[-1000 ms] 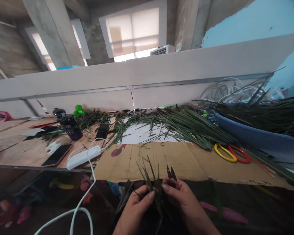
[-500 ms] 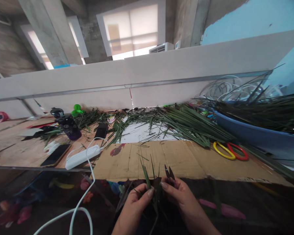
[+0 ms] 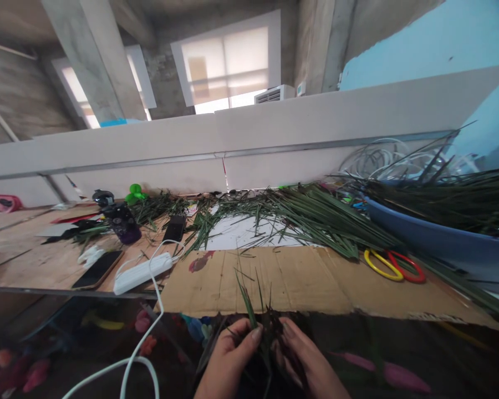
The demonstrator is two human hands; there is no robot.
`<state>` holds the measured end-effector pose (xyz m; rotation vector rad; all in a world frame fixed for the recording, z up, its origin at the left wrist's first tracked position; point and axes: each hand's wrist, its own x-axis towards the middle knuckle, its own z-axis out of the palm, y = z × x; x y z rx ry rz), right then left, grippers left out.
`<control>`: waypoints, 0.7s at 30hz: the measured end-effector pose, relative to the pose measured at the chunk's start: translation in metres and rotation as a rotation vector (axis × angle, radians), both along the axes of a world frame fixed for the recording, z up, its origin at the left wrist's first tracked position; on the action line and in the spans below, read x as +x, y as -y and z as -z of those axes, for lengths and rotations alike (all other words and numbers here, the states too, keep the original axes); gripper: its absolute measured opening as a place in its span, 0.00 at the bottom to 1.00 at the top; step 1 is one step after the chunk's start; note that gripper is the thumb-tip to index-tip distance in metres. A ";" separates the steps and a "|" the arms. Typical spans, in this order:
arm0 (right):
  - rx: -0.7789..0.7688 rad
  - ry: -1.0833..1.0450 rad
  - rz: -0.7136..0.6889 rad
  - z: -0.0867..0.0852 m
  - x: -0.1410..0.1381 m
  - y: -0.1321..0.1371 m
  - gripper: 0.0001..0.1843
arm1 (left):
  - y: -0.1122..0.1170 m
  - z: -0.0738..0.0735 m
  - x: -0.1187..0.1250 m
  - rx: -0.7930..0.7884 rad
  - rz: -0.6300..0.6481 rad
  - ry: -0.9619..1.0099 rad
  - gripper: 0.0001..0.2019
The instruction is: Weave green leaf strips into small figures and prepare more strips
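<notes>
Both hands close around a dark bunch of narrow leaves [image 3: 268,338] held just in front of a cardboard sheet [image 3: 299,282]. The left hand [image 3: 230,354] pinches the bunch between thumb and curled fingers, while the right hand [image 3: 303,354] wraps its other side, and the leaves hide whether it grips anything more. Past the far right of the cardboard sheet sits a large blue basin [image 3: 424,235] heaped with long dark leaves, and behind its far edge lies a broad pile of loose green leaves [image 3: 316,219]. Left of the cardboard sheet are a smartphone [image 3: 97,270], a white power strip [image 3: 141,273], and a white cable [image 3: 152,316] that drops past the near edge toward the left hand. On the right of the sheet rest yellow-and-red scissor-like loops [image 3: 393,267]. The leaves look light, stiff along their length, and springy, though their thin blades may split or bend, so the firmest hold is probably low in the gathered bunch rather than at the green tips [image 3: 245,302]. Room looks tightest on the left, beside the cable; the sheet's far side offers a few loose slivers and more reach.
</notes>
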<state>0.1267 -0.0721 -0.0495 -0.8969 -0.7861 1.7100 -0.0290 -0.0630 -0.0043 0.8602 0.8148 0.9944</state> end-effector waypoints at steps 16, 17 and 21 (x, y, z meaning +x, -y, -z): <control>0.019 -0.095 0.060 -0.005 -0.007 0.001 0.24 | 0.000 0.001 0.001 -0.020 -0.016 0.017 0.19; 0.020 -0.073 0.059 -0.005 -0.005 0.000 0.25 | 0.000 0.001 0.001 -0.025 -0.024 0.032 0.19; 0.036 -0.063 0.088 -0.006 0.000 -0.002 0.27 | -0.003 0.006 0.000 -0.007 -0.051 0.034 0.19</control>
